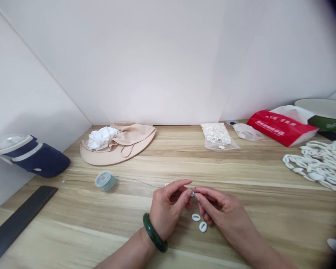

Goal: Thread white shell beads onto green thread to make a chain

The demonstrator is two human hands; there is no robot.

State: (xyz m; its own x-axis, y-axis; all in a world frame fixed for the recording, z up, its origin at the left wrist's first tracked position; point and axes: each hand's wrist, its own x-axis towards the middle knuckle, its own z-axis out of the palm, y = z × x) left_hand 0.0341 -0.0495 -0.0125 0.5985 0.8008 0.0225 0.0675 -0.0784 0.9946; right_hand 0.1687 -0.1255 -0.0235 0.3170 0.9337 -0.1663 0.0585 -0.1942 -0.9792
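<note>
Wearing a green bangle, my left hand pinches a small whitish piece, likely a shell, between thumb and forefinger. My right hand meets it there, thumb and forefinger closed on the thin cord close to that piece; the exact grip is partly hidden. From a spool on the left, the greenish cord runs across the table to my left hand. Two cowrie shells with dark slits lie on the table just below my fingertips. Another whitish bit peeks out behind my left hand.
At the back lie a beige sun hat with white cloth, a bag of shells and a red tissue pack. Shell strings are heaped at right. On the left are a blue jug and a dark flat strip.
</note>
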